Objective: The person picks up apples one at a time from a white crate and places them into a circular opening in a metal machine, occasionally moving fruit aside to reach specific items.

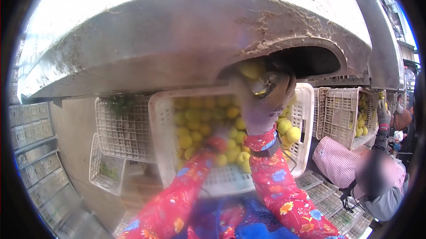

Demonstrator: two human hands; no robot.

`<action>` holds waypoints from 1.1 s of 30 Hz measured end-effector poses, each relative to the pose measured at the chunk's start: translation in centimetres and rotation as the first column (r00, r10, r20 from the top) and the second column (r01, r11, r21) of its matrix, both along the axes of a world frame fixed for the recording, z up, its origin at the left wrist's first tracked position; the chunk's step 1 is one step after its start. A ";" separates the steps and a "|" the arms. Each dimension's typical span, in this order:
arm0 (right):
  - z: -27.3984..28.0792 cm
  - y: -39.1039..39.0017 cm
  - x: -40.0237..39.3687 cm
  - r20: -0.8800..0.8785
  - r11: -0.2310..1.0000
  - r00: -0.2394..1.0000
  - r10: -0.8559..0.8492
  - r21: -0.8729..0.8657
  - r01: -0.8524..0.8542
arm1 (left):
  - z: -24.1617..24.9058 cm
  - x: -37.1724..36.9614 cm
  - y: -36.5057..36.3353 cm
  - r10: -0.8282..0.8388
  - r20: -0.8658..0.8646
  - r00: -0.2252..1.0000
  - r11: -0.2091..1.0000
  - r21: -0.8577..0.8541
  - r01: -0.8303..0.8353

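Observation:
A white plastic crate (pixel 156 119) full of round yellow-green fruit (pixel 193 114) stands in front of me. My left hand (pixel 222 133), smeared by motion, is over the fruit in the middle of this crate. Higher up, my right hand (pixel 268 103), in a grey-purple glove, reaches to the dark opening (pixel 315 59) in a large metal housing (pixel 177 48). Its fingers are curled around a small shiny piece, and I cannot tell what that is. One yellow fruit (pixel 252 69) shows right at the fingertips, inside the opening.
White crates (pixel 122 123) with some green leaves stand to the left, and stacked crates (pixel 31 125) line the far left. On the right, another person (pixel 384 194) reaches with a gloved hand (pixel 382 113) by a crate of yellow fruit (pixel 355 105).

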State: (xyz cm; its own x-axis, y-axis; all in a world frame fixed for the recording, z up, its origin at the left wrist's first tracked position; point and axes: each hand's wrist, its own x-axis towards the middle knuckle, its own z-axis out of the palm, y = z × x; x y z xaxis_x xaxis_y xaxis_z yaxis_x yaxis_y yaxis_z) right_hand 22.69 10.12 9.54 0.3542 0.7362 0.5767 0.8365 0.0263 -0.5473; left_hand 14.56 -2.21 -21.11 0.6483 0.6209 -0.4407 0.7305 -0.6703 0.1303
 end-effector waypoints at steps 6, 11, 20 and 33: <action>-0.5 1.3 -1.2 -0.099 1.000 0.995 -0.007 -0.019 0.005 | -0.6 0.1 -0.3 -0.001 0.011 1.000 1.000 0.001 0.001; -0.6 2.3 -1.0 -0.198 0.998 0.979 0.047 0.042 -0.039 | -0.5 0.2 -0.5 -0.005 0.010 1.000 1.000 0.002 0.005; 2.3 1.9 -0.4 0.191 0.981 0.979 -0.073 -0.162 0.105 | -0.2 0.1 -1.0 -0.013 0.017 1.000 1.000 -0.005 0.013; 4.3 0.1 2.5 -0.156 0.947 0.935 0.319 0.093 -0.308 | 0.5 -0.3 -3.0 0.010 0.050 0.999 0.999 0.039 -0.012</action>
State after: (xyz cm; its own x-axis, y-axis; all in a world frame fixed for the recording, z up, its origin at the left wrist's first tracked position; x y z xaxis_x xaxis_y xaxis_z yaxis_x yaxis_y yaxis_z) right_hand 25.23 10.24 13.88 0.2067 0.7879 0.5801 0.6765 0.3133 -0.6665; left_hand 14.28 -5.21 -20.60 0.6619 0.6444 -0.3829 0.7311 -0.6676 0.1405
